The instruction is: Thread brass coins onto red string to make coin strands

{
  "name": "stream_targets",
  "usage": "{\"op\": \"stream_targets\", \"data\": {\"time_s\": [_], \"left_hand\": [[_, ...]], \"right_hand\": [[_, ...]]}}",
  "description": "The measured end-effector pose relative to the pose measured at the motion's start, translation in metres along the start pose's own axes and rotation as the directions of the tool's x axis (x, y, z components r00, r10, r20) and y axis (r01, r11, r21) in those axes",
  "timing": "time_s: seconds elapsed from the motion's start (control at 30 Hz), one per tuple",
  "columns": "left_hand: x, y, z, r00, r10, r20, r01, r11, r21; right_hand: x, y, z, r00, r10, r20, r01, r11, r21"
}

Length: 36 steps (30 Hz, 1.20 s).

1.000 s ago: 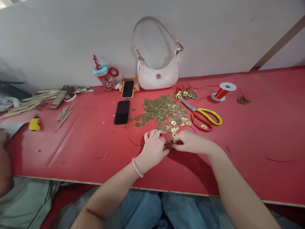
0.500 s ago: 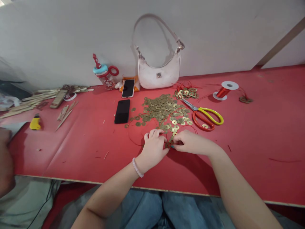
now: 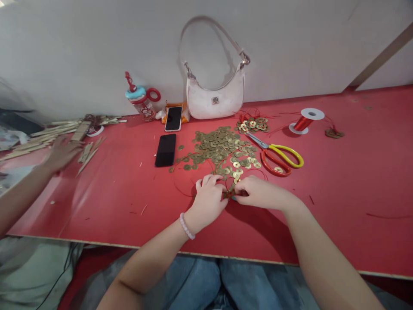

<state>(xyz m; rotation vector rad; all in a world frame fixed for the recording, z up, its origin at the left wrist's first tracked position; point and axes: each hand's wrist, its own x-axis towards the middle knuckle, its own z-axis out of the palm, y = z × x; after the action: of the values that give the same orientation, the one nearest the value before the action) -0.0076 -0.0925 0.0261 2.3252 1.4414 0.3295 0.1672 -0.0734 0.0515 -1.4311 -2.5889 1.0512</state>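
Observation:
My left hand point(image 3: 209, 194) and my right hand point(image 3: 254, 191) meet low over the table, fingertips closed on a small bunch of brass coins point(image 3: 229, 194) strung on red cord. The fingers hide most of that bunch. Thin red cord point(image 3: 174, 183) loops out to the left of my left hand and up over the loose coins. Just beyond the hands spreads a heap of round brass coins point(image 3: 217, 144) with holes in their middles. Scissors point(image 3: 280, 157) with one yellow and one red handle lie right of the heap, blades pointing at it.
Behind the coins stand a white handbag point(image 3: 215, 99) and a lidded cup point(image 3: 143, 103). Two phones, one black point(image 3: 165, 150), lie left. A spool of red cord point(image 3: 303, 122) and tied coins point(image 3: 334, 132) sit right. A co-worker's hand point(image 3: 63, 153) reaches among wooden sticks point(image 3: 35, 140).
The co-worker's arm has reached in from the left edge toward the wooden sticks, and the yellow cutter no longer shows. My hands stay almost in place on the coin bunch.

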Motion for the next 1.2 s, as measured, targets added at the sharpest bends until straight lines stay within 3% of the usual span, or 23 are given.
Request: {"op": "stream_targets", "data": {"time_s": [0.8,1.2], "left_hand": [[0.0012,0.0011,-0.003,0.999,-0.022,0.033,0.022,1.0,-0.014],[0.0003,0.0007,-0.0027,1.0,-0.008,0.024,0.008,1.0,0.008]], "right_hand": [[-0.001,-0.0047,-0.003,0.994,-0.044,-0.097,0.044,0.999,0.0],[0.0023,-0.0038,0.0,0.997,-0.04,-0.059,0.039,0.999,-0.027]]}}
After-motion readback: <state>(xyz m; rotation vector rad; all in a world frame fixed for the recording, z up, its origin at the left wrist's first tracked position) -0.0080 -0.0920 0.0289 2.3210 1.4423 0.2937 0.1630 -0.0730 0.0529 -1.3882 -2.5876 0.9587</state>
